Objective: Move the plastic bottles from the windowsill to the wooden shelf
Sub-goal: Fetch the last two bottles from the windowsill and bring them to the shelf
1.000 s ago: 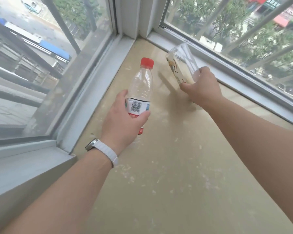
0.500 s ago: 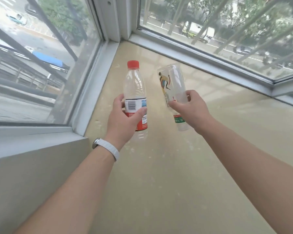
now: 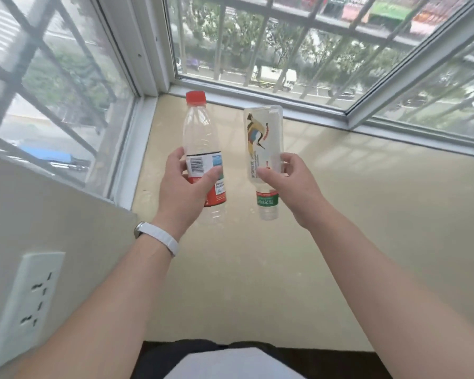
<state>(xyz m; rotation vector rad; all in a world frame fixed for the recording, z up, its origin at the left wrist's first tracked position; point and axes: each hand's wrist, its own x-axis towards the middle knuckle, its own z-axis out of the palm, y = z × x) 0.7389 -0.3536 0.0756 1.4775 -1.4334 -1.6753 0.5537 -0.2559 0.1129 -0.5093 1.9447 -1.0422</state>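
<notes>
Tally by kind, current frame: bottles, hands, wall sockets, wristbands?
Clear plastic bottles: 2, the red-capped bottle in the left hand and the bird-printed bottle in the right hand; the green-labelled end below it may be a third, cannot tell
Hands: 2
White wall socket: 1
White wristband: 1
Total: 6

The one head-worn camera looks forward and down, close over the windowsill (image 3: 367,214), toward its far-left corner.
</notes>
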